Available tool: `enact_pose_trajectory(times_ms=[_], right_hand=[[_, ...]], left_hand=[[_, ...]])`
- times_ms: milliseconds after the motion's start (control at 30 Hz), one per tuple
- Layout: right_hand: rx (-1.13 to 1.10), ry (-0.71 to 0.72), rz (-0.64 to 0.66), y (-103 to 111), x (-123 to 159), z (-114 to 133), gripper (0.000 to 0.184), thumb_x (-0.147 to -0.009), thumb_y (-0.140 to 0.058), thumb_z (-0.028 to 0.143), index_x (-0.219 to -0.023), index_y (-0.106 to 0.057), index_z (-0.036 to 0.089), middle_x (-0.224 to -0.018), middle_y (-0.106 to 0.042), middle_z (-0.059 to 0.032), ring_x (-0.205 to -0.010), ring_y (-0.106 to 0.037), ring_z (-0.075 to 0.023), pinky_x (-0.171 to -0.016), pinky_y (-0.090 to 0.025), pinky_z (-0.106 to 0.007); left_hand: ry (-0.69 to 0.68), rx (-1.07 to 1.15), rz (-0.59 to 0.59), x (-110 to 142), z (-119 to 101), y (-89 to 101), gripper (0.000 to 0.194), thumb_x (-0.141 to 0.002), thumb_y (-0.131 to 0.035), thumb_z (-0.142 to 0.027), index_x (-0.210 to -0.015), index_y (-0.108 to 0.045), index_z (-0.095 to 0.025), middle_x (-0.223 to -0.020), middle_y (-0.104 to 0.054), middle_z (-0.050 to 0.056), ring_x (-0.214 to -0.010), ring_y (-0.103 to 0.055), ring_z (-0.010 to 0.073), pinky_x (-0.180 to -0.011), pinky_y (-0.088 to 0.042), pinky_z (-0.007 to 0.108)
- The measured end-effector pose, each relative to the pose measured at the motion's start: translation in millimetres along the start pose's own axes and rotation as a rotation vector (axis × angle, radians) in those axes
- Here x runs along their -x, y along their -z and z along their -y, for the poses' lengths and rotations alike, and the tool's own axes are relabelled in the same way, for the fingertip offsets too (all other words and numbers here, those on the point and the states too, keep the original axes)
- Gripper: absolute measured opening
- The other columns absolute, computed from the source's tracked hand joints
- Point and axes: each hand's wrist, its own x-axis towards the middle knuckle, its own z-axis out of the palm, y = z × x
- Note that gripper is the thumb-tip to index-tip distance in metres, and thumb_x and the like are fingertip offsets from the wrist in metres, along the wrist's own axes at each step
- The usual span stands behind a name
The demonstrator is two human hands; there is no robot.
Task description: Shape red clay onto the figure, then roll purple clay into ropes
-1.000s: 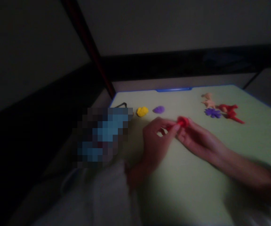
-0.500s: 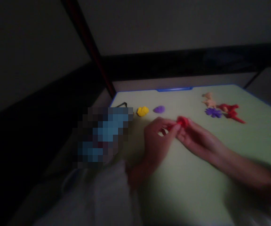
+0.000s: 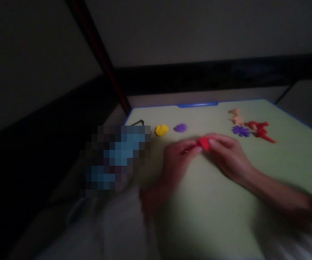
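Note:
A small piece of red clay [image 3: 204, 143] is pinched between the fingertips of both my hands, just above a pale green board [image 3: 221, 213]. My left hand [image 3: 178, 159] grips it from the left with thumb and fingers pressed together. From the right, my right hand [image 3: 228, 153] closes its fingers over the clay's top. The picture is dim and a little blurred.
At the back of the board lie a yellow clay lump [image 3: 161, 130] and a purple lump [image 3: 180, 127]. Farther right sit a purple flower shape [image 3: 241, 130], red clay shapes [image 3: 260, 130] and a pale orange shape [image 3: 236, 117]. A dark slanted pole [image 3: 102, 57] rises behind.
Both hands have shifted slightly left with the red clay. My right hand has turned over the top of it, and the clay now looks flatter.

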Motion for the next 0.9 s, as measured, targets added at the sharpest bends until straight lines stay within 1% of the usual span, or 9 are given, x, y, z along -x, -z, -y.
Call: enact_pose_trajectory(times_ms=[133, 267, 467, 600, 700, 800, 900], right_hand=[[0.043, 0.038, 0.012, 1.1, 0.7, 0.3, 0.012, -0.064, -0.079, 0.031, -0.073, -0.075, 0.023, -0.082, -0.07, -0.0006, -0.077, -0.062, -0.0127, -0.075, -0.048, -0.026], [0.061, 0.075, 0.032, 3.3, 0.2, -1.0, 0.01, -0.066, -0.077, 0.027, -0.075, -0.076, 0.024, -0.083, -0.068, 0.0003, -0.078, -0.061, -0.0115, -0.076, -0.048, -0.024], [0.104, 0.13, 0.053, 4.2, -0.4, -3.5, 0.009, -0.067, -0.077, 0.024, -0.075, -0.076, 0.024, -0.082, -0.068, -0.0003, -0.077, -0.062, -0.0116, -0.073, -0.049, -0.024], [0.073, 0.101, 0.043, 3.4, 0.4, -3.9, 0.008, -0.067, -0.077, 0.026, -0.075, -0.075, 0.024, -0.081, -0.068, -0.0001, -0.076, -0.061, -0.0119, -0.072, -0.049, -0.025], [0.03, 0.054, 0.046, 3.4, 0.3, -3.2, 0.015, -0.066, -0.078, 0.031, -0.079, -0.075, 0.024, -0.084, -0.068, -0.0008, -0.077, -0.061, -0.013, -0.073, -0.048, -0.027], [-0.017, 0.024, 0.073, 3.4, 0.1, -1.8, 0.023, -0.064, -0.079, 0.035, -0.085, -0.075, 0.026, -0.085, -0.066, -0.0003, -0.076, -0.06, -0.0127, -0.073, -0.048, -0.028], [-0.028, 0.032, 0.11, 2.6, 0.6, -0.4, 0.023, -0.065, -0.078, 0.035, -0.086, -0.075, 0.027, -0.084, -0.062, -0.0001, -0.073, -0.059, -0.0122, -0.069, -0.048, -0.029]], left_hand=[[-0.018, -0.001, -0.01, 0.7, 0.6, 1.4, 0.014, -0.068, -0.068, -0.021, -0.08, -0.072, -0.017, -0.075, -0.071, 0.004, -0.067, -0.061, 0.0137, -0.061, -0.048, 0.024], [-0.021, -0.016, -0.013, -0.2, 1.6, 2.4, 0.012, -0.068, -0.068, -0.02, -0.079, -0.072, -0.017, -0.072, -0.07, 0.002, -0.065, -0.06, 0.0125, -0.061, -0.047, 0.024], [-0.008, -0.018, -0.002, -0.1, -0.8, 2.4, 0.01, -0.066, -0.069, -0.018, -0.076, -0.072, -0.017, -0.075, -0.069, 0.002, -0.068, -0.059, 0.0127, -0.062, -0.045, 0.023], [0.044, 0.061, 0.016, 2.5, -3.6, 0.8, 0.013, -0.067, -0.069, -0.02, -0.079, -0.072, -0.018, -0.072, -0.07, 0.002, -0.065, -0.059, 0.0119, -0.061, -0.044, 0.023], [0.097, 0.139, 0.031, 3.3, -3.9, -0.5, 0.013, -0.069, -0.068, -0.022, -0.081, -0.071, -0.017, -0.067, -0.069, 0.001, -0.061, -0.058, 0.0108, -0.059, -0.043, 0.022], [0.139, 0.178, 0.042, 3.4, -3.5, -1.7, 0.013, -0.07, -0.068, -0.024, -0.079, -0.071, -0.016, -0.063, -0.067, 0.001, -0.059, -0.057, 0.0104, -0.058, -0.042, 0.022], [0.177, 0.232, 0.074, 4.5, -3.8, -2.2, 0.012, -0.07, -0.067, -0.024, -0.077, -0.07, -0.015, -0.063, -0.067, 0.002, -0.06, -0.057, 0.0109, -0.059, -0.041, 0.023]])
